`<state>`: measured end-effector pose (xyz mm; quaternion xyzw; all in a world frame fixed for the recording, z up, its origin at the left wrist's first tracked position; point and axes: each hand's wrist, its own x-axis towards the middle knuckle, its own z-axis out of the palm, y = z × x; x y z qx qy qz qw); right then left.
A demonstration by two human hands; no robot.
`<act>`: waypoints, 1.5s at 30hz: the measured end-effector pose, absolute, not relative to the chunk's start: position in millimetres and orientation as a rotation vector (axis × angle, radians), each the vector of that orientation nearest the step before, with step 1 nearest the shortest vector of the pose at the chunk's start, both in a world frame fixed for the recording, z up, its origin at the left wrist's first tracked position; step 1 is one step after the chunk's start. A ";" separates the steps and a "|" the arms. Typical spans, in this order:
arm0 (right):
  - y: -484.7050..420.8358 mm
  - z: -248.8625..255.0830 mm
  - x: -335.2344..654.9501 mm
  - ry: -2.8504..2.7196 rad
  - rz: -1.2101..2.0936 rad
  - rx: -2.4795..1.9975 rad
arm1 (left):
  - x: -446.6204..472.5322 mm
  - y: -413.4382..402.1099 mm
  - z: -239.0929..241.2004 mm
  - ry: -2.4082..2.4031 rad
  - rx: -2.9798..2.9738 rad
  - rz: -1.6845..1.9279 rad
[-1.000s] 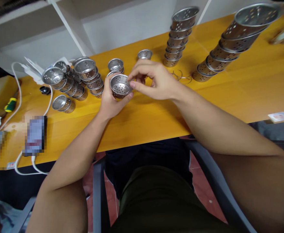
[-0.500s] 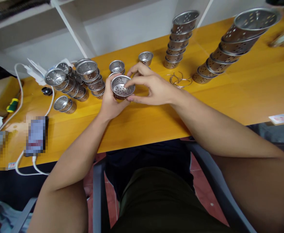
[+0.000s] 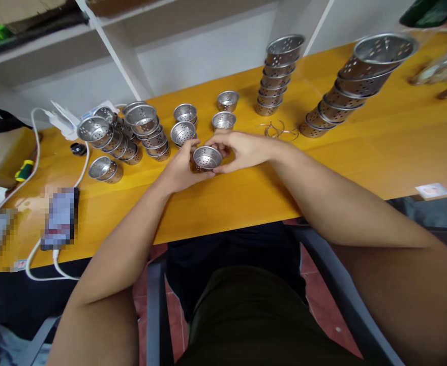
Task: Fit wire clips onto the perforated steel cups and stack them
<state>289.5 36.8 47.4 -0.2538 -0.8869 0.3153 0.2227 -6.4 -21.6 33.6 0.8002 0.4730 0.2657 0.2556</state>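
A small perforated metal cup (image 3: 207, 158) sits between my two hands over the near middle of the yellow table (image 3: 223, 203). My left hand (image 3: 183, 165) grips it from the left, thumb along its near side. Around the right side of the same cup curl the fingers of my right hand (image 3: 242, 150), with the thumb at the near rim. Just beyond my hands stand a perforated cup (image 3: 183, 132) on the left and another cup (image 3: 224, 121) on the right. Thin bent wire pieces (image 3: 278, 131) lie beyond my right wrist.
Tall stacks of perforated cups lean at the right (image 3: 351, 96) and stand at the back (image 3: 278, 76). More stacked cups (image 3: 147, 132) are at the left, near a phone (image 3: 60, 218) with a white cable. A shelf (image 3: 204, 56) rises behind the table.
The cup in my hands has come down and nearer to me. My right fingers, which reached into its opening, are now around its outside. The view has shifted slightly.
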 end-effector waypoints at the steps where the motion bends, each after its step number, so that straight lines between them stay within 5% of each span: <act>1: 37.3 45.0 287.2 -2.444 0.860 -0.721 | -7.1 -22.9 37.6 1.300 2.174 0.689; 8: 42.9 29.6 272.7 -2.376 0.881 -0.742 | -18.7 -31.4 63.4 1.516 2.343 0.469; 17: 62.7 43.5 309.6 -2.213 0.362 -1.336 | -27.9 -41.2 73.4 1.763 2.465 0.388; 45: 57.7 39.7 295.7 -2.410 0.526 -1.478 | -45.0 -16.1 57.8 1.651 2.400 0.600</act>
